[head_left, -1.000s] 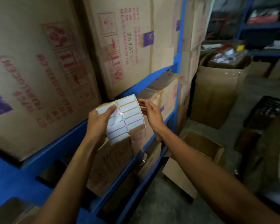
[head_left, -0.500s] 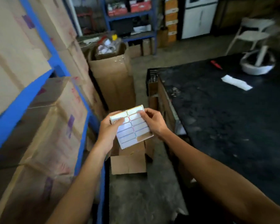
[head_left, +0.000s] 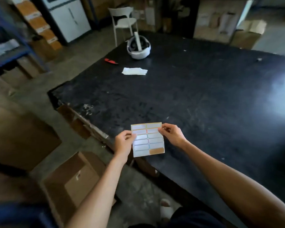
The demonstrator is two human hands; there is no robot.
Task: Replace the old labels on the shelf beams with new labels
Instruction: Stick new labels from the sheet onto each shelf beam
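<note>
A label sheet [head_left: 147, 139] with two columns of blank white labels edged in colours is held over the near edge of a black table [head_left: 196, 99]. One slot at its lower right is bare brown backing. My left hand [head_left: 124, 143] pinches the sheet's left edge. My right hand [head_left: 172, 134] pinches its upper right corner with fingertips. The shelf beams with cartons are out of view; only a blurred blue shelf frame [head_left: 13, 51] shows far left.
On the table lie a white paper strip [head_left: 134, 71], a red tool [head_left: 111, 61] and a white helmet [head_left: 139, 48] with a roll standing in it. A white chair [head_left: 123, 20] stands behind. Cardboard boxes [head_left: 76, 181] sit on the floor at left.
My view has swung right, away from the blue shelves and cartons to the black table. Both hands kept hold of the label sheet, which now hangs over the table's edge.
</note>
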